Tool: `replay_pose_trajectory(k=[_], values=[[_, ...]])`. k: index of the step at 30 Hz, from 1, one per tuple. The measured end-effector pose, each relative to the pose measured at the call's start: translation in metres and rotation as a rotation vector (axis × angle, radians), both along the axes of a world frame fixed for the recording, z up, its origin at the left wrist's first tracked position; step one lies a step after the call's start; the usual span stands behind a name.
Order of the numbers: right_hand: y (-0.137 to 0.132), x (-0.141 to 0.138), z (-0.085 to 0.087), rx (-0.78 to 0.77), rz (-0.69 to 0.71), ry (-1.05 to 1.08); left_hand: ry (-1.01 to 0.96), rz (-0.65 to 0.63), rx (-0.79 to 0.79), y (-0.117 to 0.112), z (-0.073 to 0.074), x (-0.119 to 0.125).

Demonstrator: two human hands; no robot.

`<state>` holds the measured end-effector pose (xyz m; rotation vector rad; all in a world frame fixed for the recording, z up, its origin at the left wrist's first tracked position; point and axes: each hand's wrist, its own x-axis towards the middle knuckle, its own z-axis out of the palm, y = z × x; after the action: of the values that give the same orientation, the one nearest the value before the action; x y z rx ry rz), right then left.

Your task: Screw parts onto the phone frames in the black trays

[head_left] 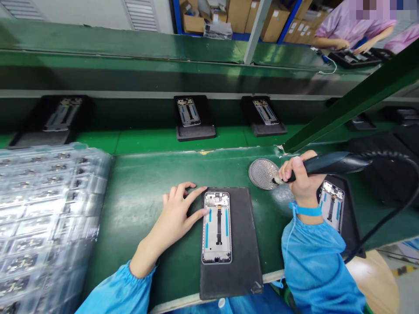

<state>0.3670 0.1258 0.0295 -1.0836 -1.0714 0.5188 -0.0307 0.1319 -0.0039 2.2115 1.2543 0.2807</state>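
Note:
My right hand (303,179) is wrapped around a black corded electric screwdriver (337,163). The screwdriver's tip points left, at the right edge of a round metal screw plate (263,173) full of small holes. In front of me an opened phone frame (217,250), with blue strips and a black flex cable, lies upright on a black foam pad (245,244). My left hand (178,209) is open with its fingers apart; thumb and index fingertips rest at the frame's upper left edge and the pad's corner. A blue wrist strap (306,210) circles my right wrist.
Stacked clear plastic trays (49,226) with small parts stand at the left. Behind the bench, a green conveyor (140,141) carries several black trays with phone frames. Another black tray (352,231) sits under my right forearm. A green post (353,96) slants at the right; a co-worker sits beyond.

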Motion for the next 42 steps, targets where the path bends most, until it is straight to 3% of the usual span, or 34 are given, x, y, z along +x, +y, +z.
replay_pose_trajectory(k=[5, 9, 14, 17, 24, 42], values=[[-0.003, -0.014, 0.025, 0.091, -0.019, 0.017, -0.119, 0.045, -0.088, 0.002, 0.005, 0.025], [-0.002, -0.06, 0.045, 0.247, 0.157, 0.08, -0.147, 0.086, -0.126, 0.003, 0.005, 0.04], [0.004, -0.133, 0.039, 0.221, 0.471, 0.193, -0.158, 0.118, -0.135, 0.001, 0.005, 0.046], [0.007, -0.152, 0.027, 0.119, 0.528, 0.189, -0.155, 0.117, -0.127, 0.0, 0.007, 0.049], [0.008, -0.15, 0.015, 0.081, 0.541, 0.19, -0.145, 0.107, -0.143, -0.001, 0.011, 0.055], [0.008, -0.159, 0.012, -0.006, 0.547, 0.114, -0.113, 0.093, -0.134, -0.005, 0.017, 0.056]])
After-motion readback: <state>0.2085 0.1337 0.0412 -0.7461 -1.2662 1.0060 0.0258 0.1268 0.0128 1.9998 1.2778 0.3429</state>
